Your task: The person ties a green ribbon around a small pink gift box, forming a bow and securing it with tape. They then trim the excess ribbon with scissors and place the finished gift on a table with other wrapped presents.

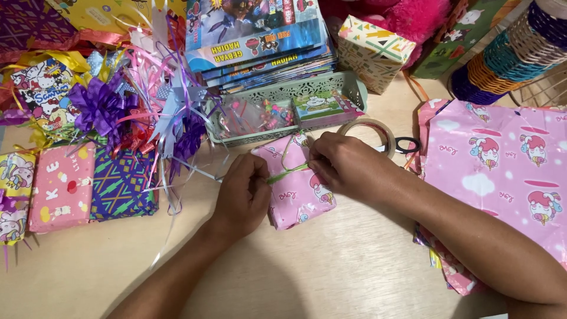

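Pulling: green ribbon (287, 172), thin & soft, slips easy
L hand (243, 198): pinching ribbon end, near
R hand (348, 167): pinching other end
Pink gift (298, 188): small, light; hold by sides

Free passage was offered only by the bare table (331, 266) along the lower middle of the frame. The left was blocked by wrapped gifts (88, 183) and ribbon bows (106, 106). The upper middle was closed off by a green basket (283, 94) under stacked booklets (254, 35). The right was covered by pink wrapping paper (502, 171), with a tape roll (372, 133) and scissors (407, 145) just beside it.
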